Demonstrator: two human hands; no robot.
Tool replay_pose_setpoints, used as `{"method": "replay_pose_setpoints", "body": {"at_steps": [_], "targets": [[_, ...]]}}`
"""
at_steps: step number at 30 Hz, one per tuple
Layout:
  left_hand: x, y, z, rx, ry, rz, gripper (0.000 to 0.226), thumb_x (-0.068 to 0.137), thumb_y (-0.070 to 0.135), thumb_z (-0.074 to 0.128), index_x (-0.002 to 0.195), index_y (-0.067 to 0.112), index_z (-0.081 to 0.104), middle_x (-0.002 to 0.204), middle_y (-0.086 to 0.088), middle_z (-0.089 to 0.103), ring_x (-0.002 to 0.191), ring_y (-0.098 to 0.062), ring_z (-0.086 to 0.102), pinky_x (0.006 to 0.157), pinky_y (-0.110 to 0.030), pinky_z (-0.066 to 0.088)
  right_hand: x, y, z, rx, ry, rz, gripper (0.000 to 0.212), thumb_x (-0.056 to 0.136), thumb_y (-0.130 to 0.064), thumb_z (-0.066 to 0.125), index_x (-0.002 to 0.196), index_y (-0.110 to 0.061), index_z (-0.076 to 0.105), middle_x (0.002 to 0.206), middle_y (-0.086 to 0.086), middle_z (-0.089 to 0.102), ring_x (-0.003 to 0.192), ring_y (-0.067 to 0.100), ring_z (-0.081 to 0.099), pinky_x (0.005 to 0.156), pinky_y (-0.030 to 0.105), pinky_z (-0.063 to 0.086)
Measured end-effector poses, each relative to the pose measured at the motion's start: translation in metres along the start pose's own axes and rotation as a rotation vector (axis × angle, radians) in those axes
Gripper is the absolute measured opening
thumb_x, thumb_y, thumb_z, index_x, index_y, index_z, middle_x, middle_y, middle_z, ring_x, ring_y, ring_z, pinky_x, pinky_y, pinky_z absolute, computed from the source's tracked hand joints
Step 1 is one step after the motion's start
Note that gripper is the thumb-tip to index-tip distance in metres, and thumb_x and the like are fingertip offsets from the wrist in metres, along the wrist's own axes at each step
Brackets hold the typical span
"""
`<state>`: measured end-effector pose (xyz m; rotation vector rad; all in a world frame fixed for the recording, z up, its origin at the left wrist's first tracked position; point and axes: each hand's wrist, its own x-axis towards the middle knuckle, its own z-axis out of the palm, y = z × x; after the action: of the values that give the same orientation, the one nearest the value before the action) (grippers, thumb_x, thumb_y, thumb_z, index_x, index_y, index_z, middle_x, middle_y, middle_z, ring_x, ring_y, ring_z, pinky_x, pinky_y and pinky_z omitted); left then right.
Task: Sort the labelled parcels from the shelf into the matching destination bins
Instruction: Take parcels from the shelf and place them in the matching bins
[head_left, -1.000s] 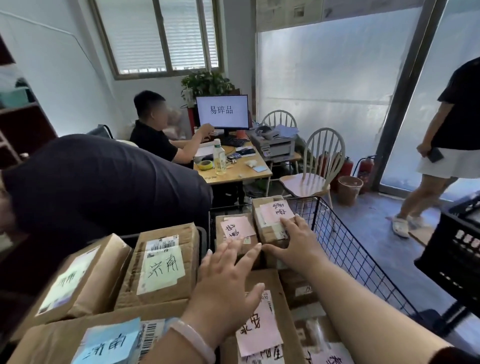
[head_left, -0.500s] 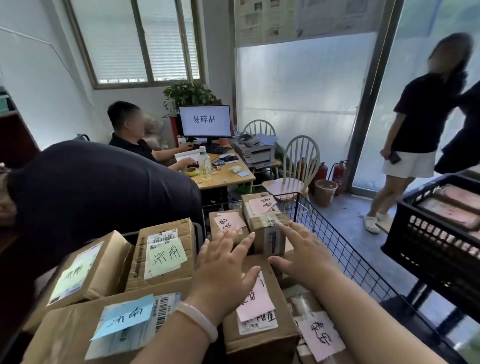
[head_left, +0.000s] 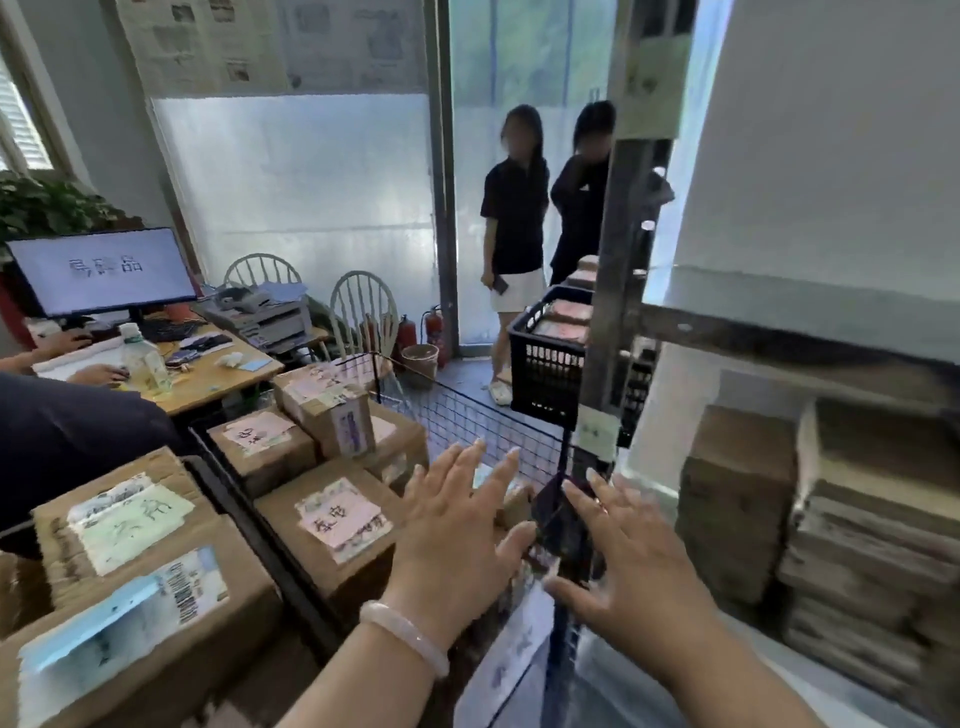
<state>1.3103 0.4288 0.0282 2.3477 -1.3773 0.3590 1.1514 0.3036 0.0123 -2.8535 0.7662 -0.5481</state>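
My left hand (head_left: 460, 525) floats with fingers spread above the wire bin (head_left: 467, 415), holding nothing. My right hand (head_left: 631, 558) is also spread and empty, in front of the metal shelf post (head_left: 615, 291). Inside the wire bin sit cardboard parcels with pink labels (head_left: 343, 517), (head_left: 262, 439), (head_left: 324, 402). To the left, another bin holds parcels with a green label (head_left: 127, 519) and a blue label (head_left: 124, 623). Stacks of cardboard parcels (head_left: 862, 525) fill the shelf at the right.
A black plastic crate (head_left: 545, 364) with parcels stands beyond the wire bin. Two people (head_left: 517, 218) stand near the glass door. A person in dark clothing (head_left: 67, 426) is close at the left. A desk (head_left: 218, 371) with a monitor and two chairs is behind.
The view has swung right from the bins toward the shelf. Both hands have left the pink-labelled parcels and moved right, still empty.
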Motion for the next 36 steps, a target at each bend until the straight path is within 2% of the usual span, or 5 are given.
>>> {"method": "replay_pose_setpoints", "body": {"at_steps": [3, 8, 18, 29, 36], "targets": [[-0.006, 0.059, 0.013, -0.089, -0.038, 0.147, 0.072, 0.093, 0.065, 0.040, 0.154, 0.047, 0.005, 0.165, 0.009, 0.003, 0.151, -0.016, -0.003, 0.122, -0.041, -0.004, -0.056, 0.032, -0.030, -0.073, 0.054, 0.163, 0.091, 0.082, -0.079, 0.037, 0.143, -0.048, -0.023, 0.162, -0.014, -0.011, 0.142, 0.001, -0.022, 0.118, 0.031, -0.013], [-0.016, 0.150, 0.023, -0.192, -0.061, 0.371, 0.072, 0.092, 0.064, 0.039, 0.153, 0.046, 0.005, 0.164, 0.009, 0.007, 0.151, -0.015, -0.002, 0.121, -0.042, -0.002, -0.134, 0.075, -0.080, -0.137, 0.154, 0.402, 0.087, 0.080, -0.080, 0.035, 0.141, -0.049, -0.019, 0.160, -0.018, -0.012, 0.143, 0.001, -0.024, 0.115, 0.030, -0.016], [-0.039, 0.304, 0.045, -0.332, -0.098, 0.622, 0.072, 0.090, 0.066, 0.040, 0.152, 0.049, 0.006, 0.164, 0.009, 0.012, 0.151, -0.014, 0.004, 0.120, -0.040, 0.001, -0.245, 0.156, -0.147, -0.121, 0.250, 0.711, 0.092, 0.080, -0.074, 0.051, 0.152, -0.044, 0.002, 0.162, -0.016, 0.001, 0.149, 0.008, -0.006, 0.120, 0.035, 0.007], [-0.055, 0.411, 0.066, -0.315, -0.078, 0.544, 0.070, 0.091, 0.066, 0.037, 0.151, 0.051, 0.007, 0.164, 0.011, 0.010, 0.151, -0.012, 0.000, 0.117, -0.039, -0.002, -0.256, 0.305, -0.184, 0.379, 0.375, 0.923, 0.081, 0.085, -0.062, 0.058, 0.152, -0.032, 0.023, 0.157, 0.000, 0.029, 0.142, 0.023, 0.030, 0.113, 0.043, 0.030], [-0.059, 0.431, 0.070, -0.243, -0.057, 0.404, 0.067, 0.093, 0.065, 0.040, 0.152, 0.050, 0.010, 0.164, 0.012, 0.008, 0.150, -0.011, -0.001, 0.118, -0.038, 0.000, -0.215, 0.370, -0.177, 0.939, 0.306, 1.198, 0.083, 0.088, -0.063, 0.054, 0.153, -0.024, 0.021, 0.156, 0.009, 0.032, 0.136, 0.035, 0.040, 0.109, 0.049, 0.038]]}}
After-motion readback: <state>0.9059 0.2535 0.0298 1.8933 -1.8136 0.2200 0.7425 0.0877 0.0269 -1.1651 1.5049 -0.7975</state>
